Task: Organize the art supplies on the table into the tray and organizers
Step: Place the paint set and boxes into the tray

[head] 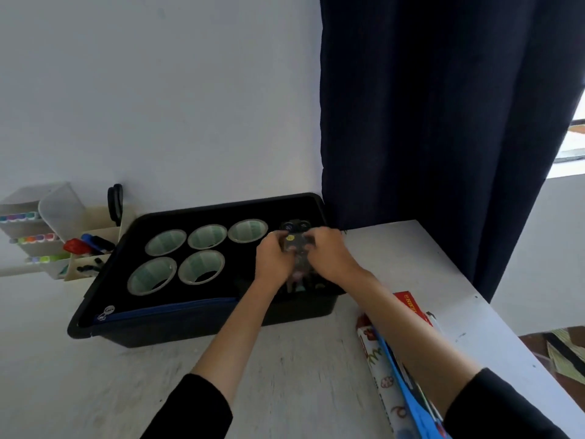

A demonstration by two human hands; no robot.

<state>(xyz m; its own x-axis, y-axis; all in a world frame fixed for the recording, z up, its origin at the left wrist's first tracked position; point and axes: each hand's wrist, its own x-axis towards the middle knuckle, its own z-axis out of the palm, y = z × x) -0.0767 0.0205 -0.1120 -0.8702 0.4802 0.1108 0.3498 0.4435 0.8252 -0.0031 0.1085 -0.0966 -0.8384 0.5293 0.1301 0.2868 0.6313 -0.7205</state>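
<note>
nearest, at the table's right edge, one patterned paper roll lies beside a red box whose yellow lettering is too blurred to read. both forearms reach forward from black sleeves. the left hand and right hand meet over the tray's right end, fingers curled round one dark, blurred packet. five tape rolls lie in the tray. far left, an organizer holds markers and one pair of scissors.

Tray's black, cups pale green with ribbed stripes, zip blue. Curtain deep navy. Roll white with red and green motifs; box red. Surface mottled white, sleeves black.
</note>
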